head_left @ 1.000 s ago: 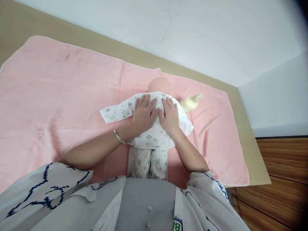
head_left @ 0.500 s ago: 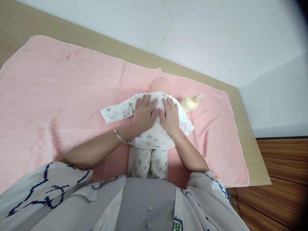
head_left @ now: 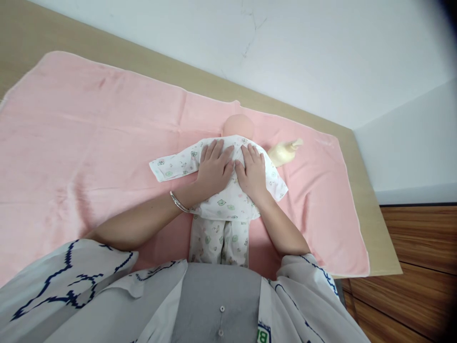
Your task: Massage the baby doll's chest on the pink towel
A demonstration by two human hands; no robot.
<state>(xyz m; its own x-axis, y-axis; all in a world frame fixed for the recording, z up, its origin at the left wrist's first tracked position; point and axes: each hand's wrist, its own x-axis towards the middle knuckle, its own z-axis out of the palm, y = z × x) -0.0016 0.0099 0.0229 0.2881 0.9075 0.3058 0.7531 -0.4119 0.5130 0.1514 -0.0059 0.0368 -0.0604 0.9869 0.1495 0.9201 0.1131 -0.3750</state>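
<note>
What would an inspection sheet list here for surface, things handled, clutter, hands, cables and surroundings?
Surface: pink blanket, creased in places, on a wood-toned table.
Things handled: doll in a white printed top and printed trousers; its face does not show.
Clutter: pale yellow pump bottle beside the doll, on the right; upright or lying, cannot tell.
Hands: left hand and right hand rest side by side on the top; silver bangle on the left wrist.
Cables: nothing seen.
Surroundings: white wall with crack-like lines; wood-grain panels at right.

matt cloth baby shirt [head_left: 221, 203], cloth blanket [head_left: 117, 128], glossy metal bangle [head_left: 177, 202], smooth tabletop [head_left: 378, 245]
</note>
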